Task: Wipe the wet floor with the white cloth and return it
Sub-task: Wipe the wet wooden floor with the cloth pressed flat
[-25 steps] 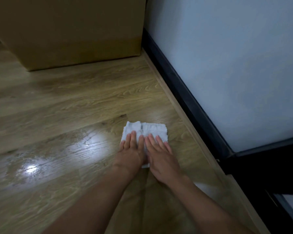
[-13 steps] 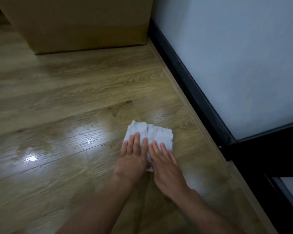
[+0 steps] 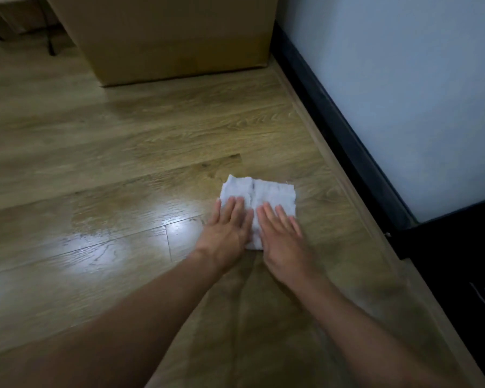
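White cloth (image 3: 263, 191) lying flat on floor (image 3: 123, 152) under straight, close-set fingers (image 3: 238, 209); left hand (image 3: 226, 233) and right hand (image 3: 284, 240) pressing its near half.

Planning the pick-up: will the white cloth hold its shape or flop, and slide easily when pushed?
Probably floppy: the white cloth lies folded, rumpled. It likely slides readily: the floor beside it shines wet. It seems thin under the flat left hand and right hand.
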{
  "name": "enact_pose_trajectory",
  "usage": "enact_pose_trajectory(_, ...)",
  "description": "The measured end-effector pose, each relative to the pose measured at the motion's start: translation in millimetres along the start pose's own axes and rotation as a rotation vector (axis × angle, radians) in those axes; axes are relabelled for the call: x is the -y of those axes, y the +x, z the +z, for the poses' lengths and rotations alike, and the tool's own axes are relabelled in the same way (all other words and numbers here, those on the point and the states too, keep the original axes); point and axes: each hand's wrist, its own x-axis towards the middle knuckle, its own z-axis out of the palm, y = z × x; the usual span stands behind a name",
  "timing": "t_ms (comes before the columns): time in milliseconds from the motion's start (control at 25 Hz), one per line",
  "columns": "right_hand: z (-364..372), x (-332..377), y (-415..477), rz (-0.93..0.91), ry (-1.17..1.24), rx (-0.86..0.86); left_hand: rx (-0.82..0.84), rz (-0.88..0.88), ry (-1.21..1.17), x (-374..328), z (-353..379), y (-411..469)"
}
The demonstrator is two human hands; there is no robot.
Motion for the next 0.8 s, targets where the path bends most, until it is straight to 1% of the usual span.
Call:
enact_pose_trajectory(80, 11, -8, -57, 0.048, -0.03, -0.036, -0.14, 0.312, 0.106, -7, 17, -12)
enact_pose_trajectory(120, 14, -11, -76, 0.078, -0.03, -0.004, -0.152, 0.411, 0.112, -12, 22, -14)
enact_pose_trajectory(160, 16, -12, -88, 0.101, -0.014, 0.037, -0.134, 0.43, 0.102, -19, 24, -16)
enact_pose_trajectory(240, 13, -11, -79, 0.126, 0.033, 0.049, -0.135, 0.296, 0.034, -30, 28, -13)
enact_pose_trajectory(320, 8, -13, -42, 0.148, 0.028, -0.006, -0.123, 0.159, 0.022, -29, 25, 8)
enact_pose_trajectory(400, 3, -24, 6, 0.126, 0.001, -0.059, -0.114, 0.036, 0.018, -18, 14, 42)
enact_pose_trajectory(520, -9, -41, 55, 0.056, -0.009, -0.006, -0.048, -0.063, -0.092, -9, -7, 74)
enact_pose_trajectory(600, -11, -47, 50, 0.029, -0.011, -0.008, -0.017, -0.095, -0.132, -16, -10, 72)
enact_pose_trajectory(640, -11, -49, 35, 0.038, -0.007, -0.033, -0.01, -0.078, -0.133, -25, -7, 64)
enact_pose_trajectory(720, -7, -51, -20, 0.075, -0.026, -0.052, -0.036, 0.001, -0.12, -57, 8, 32)
enact_pose_trajectory(800, -2, -50, -79, 0.109, -0.049, -0.027, -0.097, 0.061, -0.117, -88, 27, -3)
